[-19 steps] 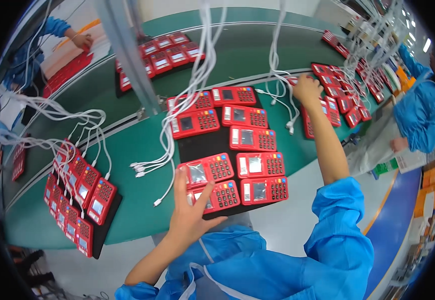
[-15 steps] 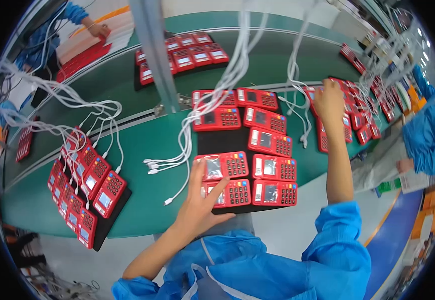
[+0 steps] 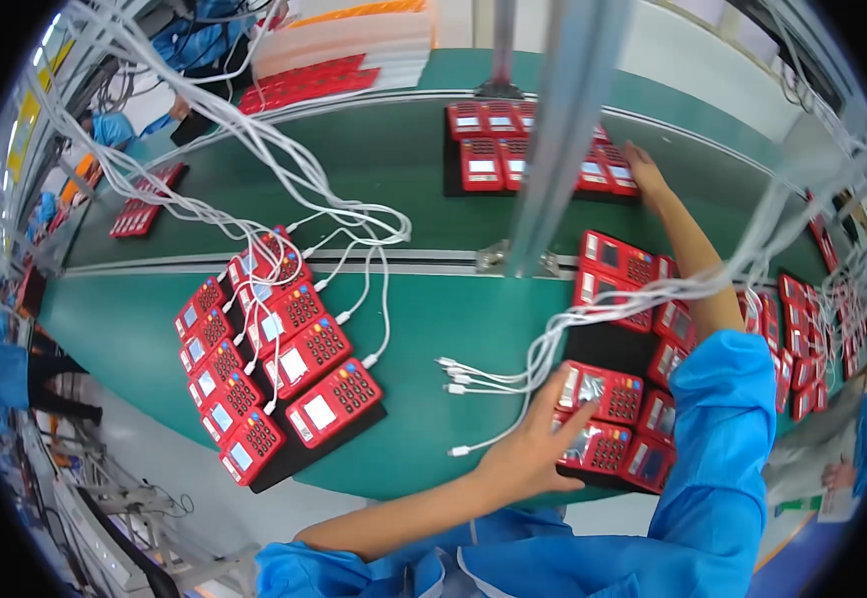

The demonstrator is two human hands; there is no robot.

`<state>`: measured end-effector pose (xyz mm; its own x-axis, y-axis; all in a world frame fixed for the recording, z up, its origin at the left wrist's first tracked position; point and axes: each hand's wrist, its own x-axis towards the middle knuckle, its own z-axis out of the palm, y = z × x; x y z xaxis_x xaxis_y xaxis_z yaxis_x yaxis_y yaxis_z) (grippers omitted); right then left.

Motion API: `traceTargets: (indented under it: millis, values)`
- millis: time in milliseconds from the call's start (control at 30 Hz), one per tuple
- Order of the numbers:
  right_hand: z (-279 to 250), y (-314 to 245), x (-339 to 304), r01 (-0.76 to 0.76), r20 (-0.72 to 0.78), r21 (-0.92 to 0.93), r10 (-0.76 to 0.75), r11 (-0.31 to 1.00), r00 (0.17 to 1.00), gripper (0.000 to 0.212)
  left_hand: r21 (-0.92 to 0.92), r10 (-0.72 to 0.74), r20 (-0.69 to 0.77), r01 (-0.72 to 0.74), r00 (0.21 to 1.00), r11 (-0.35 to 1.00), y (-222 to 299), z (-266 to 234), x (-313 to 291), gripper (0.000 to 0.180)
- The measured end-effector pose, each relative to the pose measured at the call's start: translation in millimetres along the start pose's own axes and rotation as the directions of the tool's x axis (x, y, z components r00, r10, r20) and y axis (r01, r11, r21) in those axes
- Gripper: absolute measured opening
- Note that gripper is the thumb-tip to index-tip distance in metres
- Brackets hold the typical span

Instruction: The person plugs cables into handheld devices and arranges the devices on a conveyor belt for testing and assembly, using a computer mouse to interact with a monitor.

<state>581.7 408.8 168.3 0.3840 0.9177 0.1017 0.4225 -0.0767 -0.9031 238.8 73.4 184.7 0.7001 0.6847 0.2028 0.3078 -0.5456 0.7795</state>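
Note:
My left hand [image 3: 528, 450] rests with spread fingers on the left ends of two red card payment terminals [image 3: 609, 395] on a black tray [image 3: 608, 346]. Its fingers lie over their edges and do not close round either one. My right arm reaches far across the bench. At its end my right hand [image 3: 647, 175], fingers stretched out, touches or nearly touches the right end of another tray of red terminals [image 3: 481, 165] on the belt. Some of those terminals are hidden behind a metal post. Loose white cable plugs [image 3: 461, 377] lie left of the near tray.
On the left, a black tray [image 3: 326, 447] carries several terminals with white cables [image 3: 284, 149] plugged in. A metal post [image 3: 563, 130] rises from the rail between bench and belt. More cabled terminals [image 3: 800, 334] stand at the right. People in blue work on both sides.
The view has turned left, so the bench shifts rightward in the picture. My right hand has left the terminals on the right and reached the far tray. My left hand stays on the near terminals.

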Motion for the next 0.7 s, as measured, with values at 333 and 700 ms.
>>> traceTargets:
  millis: [333,700]
  values:
    - [68.4,-26.2,41.3,-0.220,0.588,0.298,0.004,0.929,0.809,0.054,0.037,0.040,0.007,-0.041,0.999,0.998,5.3,1.3,4.1,0.096]
    - [-103.4,-78.5,-134.0,0.563,0.434,-0.520,-0.368,0.643,0.822,0.055,0.290,0.054,-0.280,0.031,0.958,0.957,5.3,22.4,42.3,0.099]
